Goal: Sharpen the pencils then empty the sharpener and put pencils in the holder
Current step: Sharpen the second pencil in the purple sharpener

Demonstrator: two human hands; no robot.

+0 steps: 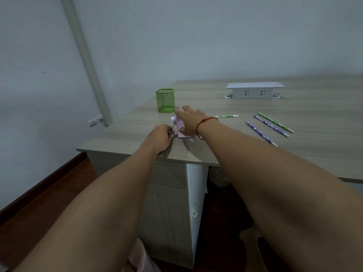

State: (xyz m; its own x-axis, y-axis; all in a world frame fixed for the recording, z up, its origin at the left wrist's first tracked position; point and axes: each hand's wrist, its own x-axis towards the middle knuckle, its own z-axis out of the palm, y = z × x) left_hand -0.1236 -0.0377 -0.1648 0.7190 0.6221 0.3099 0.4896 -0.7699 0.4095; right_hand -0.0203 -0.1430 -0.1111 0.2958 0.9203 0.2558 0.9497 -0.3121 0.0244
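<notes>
Left hand (160,137) pinching crank (171,130), right hand (189,120) curled over pink sharpener (181,132), green pencil (226,116) stretching rightward behind it along the table (216,148).

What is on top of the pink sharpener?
The right hand clasps the sharpener, covering its top. Whether the green pencil beyond the wrist enters it is hidden.

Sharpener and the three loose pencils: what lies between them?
Head view: the right hand gripping the sharpener, and one green pencil reaching out from behind that hand.
</notes>
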